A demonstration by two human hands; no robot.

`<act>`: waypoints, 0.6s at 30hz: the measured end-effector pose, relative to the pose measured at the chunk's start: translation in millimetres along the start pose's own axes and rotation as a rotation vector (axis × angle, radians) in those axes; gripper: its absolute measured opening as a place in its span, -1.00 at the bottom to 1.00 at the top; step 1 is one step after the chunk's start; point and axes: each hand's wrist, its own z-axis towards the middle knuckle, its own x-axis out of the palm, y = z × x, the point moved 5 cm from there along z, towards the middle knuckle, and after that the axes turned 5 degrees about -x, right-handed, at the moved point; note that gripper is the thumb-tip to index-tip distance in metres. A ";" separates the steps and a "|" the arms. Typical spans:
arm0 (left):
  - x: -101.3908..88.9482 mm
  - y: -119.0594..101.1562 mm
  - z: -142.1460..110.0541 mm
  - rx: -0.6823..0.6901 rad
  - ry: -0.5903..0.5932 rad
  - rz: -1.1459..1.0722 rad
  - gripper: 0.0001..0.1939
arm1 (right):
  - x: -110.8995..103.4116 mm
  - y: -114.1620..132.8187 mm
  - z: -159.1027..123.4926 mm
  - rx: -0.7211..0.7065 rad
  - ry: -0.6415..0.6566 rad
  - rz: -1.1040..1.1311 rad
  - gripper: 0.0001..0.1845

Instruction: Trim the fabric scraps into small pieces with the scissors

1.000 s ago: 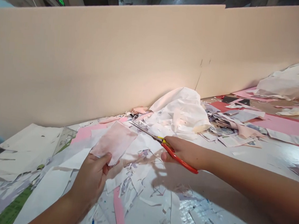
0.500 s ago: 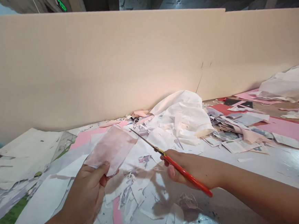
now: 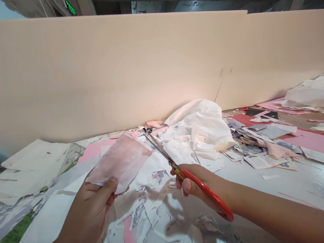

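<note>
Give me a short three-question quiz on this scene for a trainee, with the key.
1. Which hand holds the red-handled scissors?
2. True or false: the left hand holds a pale pink sheet of paper.
3. Fill the gap: the crumpled sheet near the foot of the tall board is ____ in colour.

Key:
1. The right hand.
2. True.
3. White.
</note>
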 end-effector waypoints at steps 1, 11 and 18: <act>1.4 -1.4 -1.0 -0.003 0.002 -0.006 -0.66 | -0.6 -0.9 -0.2 0.009 -0.006 -0.022 -0.33; 3.5 -6.4 -3.2 -0.001 0.017 -0.022 -0.67 | -2.3 -5.4 -0.6 0.036 0.016 -0.114 -0.41; 1.9 -8.0 -5.1 -0.008 -0.024 0.041 -0.65 | 0.3 -6.4 -0.7 0.053 0.029 -0.094 -0.46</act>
